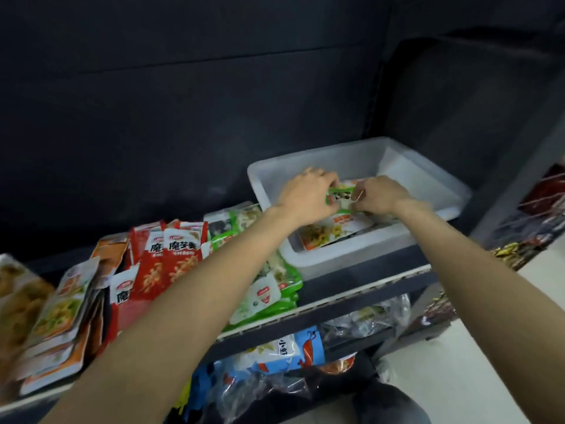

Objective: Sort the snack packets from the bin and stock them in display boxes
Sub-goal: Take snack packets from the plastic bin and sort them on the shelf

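On the dark shelf (360,293), stacks of orange-and-white snack packets (58,316) lean at far left, followed by upright red packets (171,264) and a pile of green packets (269,289) lying just beside the translucent white bin (342,255). Both bare arms reach forward over the stock and into the bin. The left hand (305,194) has its fingers curled round one end of a green-edged packet (341,195), its grip closed on the wrapper; the right hand (380,192) pinches the packet's opposite end, so the packet is held between the two hands above the bin's floor. Beneath them, an orange-and-white packet (330,232) lies flat inside the bin near its front wall. On the shelf level below, blue-and-white bags (293,350) and clear plastic wrapping (367,322) are heaped. At far right, dark red packaging (547,191) sits on a neighbouring rack, blurred.
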